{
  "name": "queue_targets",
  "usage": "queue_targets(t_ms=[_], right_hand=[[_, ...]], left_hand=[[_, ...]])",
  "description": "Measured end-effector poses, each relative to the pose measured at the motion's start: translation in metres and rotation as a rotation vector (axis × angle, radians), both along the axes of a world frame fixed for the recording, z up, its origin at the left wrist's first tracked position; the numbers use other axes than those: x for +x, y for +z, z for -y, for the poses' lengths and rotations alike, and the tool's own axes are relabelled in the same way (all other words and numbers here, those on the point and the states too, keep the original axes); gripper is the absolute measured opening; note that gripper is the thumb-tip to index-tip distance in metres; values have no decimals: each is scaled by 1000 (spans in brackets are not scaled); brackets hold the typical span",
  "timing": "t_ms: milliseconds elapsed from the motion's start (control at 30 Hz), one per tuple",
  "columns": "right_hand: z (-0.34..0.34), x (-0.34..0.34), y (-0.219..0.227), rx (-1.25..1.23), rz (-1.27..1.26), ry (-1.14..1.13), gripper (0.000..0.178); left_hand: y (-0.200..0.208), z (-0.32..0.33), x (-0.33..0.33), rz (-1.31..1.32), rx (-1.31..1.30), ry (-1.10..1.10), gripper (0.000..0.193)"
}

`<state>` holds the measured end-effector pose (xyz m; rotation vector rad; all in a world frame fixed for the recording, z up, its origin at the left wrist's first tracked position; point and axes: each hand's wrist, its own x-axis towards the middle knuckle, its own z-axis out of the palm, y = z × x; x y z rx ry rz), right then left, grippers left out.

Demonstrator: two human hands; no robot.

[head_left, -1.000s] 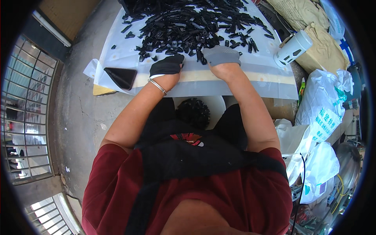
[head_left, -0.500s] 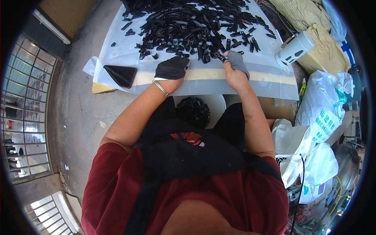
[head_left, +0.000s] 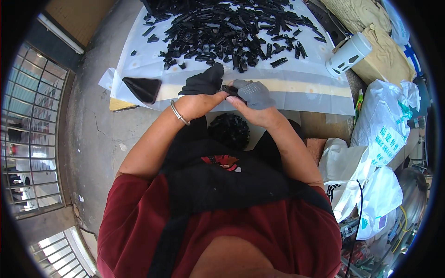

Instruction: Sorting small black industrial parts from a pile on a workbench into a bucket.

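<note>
- Black part [head_left: 233,91], seen from the head view, is held over the tabletop's [head_left: 303,88] near edge, clamped between the thumb and fingers of the gray-gloved right hand [head_left: 255,96].
- Black-gloved left hand [head_left: 201,89] meets the part's end; whether its fingers are closed on it cannot be told.
- Work appears partway along: a loose pile [head_left: 218,34] awaits toward the tabletop's far edge, while dark pieces [head_left: 228,132] sit gathered below its near edge.
</note>
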<state>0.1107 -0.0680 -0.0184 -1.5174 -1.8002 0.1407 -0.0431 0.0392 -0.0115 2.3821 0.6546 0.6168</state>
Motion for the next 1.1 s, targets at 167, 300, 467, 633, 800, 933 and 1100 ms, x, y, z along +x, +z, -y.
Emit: queue_targets(t_ms=[167, 300, 467, 633, 800, 933, 1100], right_hand=[[8, -16, 7, 3, -154, -28, 25], [10, -24, -1, 65, -58, -96, 25], [28, -11, 20, -96, -61, -77, 23], [32, -7, 28, 15, 202, -66, 24], [36, -6, 26, 79, 295, -113, 26], [39, -12, 36, -10, 389, -158, 23], [29, -17, 15, 227, 416, -137, 16]], left_hand=[[-13, 12, -8, -168, -974, 277, 52], [-35, 33, -8, 265, -864, 91, 54], [-19, 25, -9, 284, -797, 82, 44], [-4, 17, -14, 186, -439, -69, 43], [9, 18, -11, 159, -415, -91, 46], [20, 15, -14, 33, -377, -123, 47], [20, 21, -8, -26, -294, -111, 45]])
